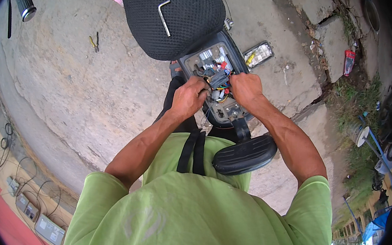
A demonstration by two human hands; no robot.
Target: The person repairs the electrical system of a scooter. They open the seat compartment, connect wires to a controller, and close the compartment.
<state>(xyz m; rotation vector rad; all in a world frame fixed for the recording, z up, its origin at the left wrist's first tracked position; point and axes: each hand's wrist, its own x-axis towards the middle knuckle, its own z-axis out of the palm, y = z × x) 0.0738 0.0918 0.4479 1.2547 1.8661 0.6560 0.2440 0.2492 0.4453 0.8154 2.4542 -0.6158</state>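
Note:
An open grey compartment (202,57) behind a scooter seat shows a bundle of coloured wires and connectors (218,76). My left hand (188,97) is closed over the wires at the compartment's near left side. My right hand (246,88) grips the wire bundle from the right. The two hands are close together, almost touching, over the wiring. A bent metal hex key (164,17) lies on the black mesh seat (169,13) beyond the compartment. A black padded backrest (244,154) sits just below my hands.
Yellow-handled pliers (95,42) lie on the concrete to the left. A small open case of parts (259,54) rests right of the compartment. A handlebar grip (25,4) is at far left. Broken slabs, weeds and a red can (348,61) lie at right.

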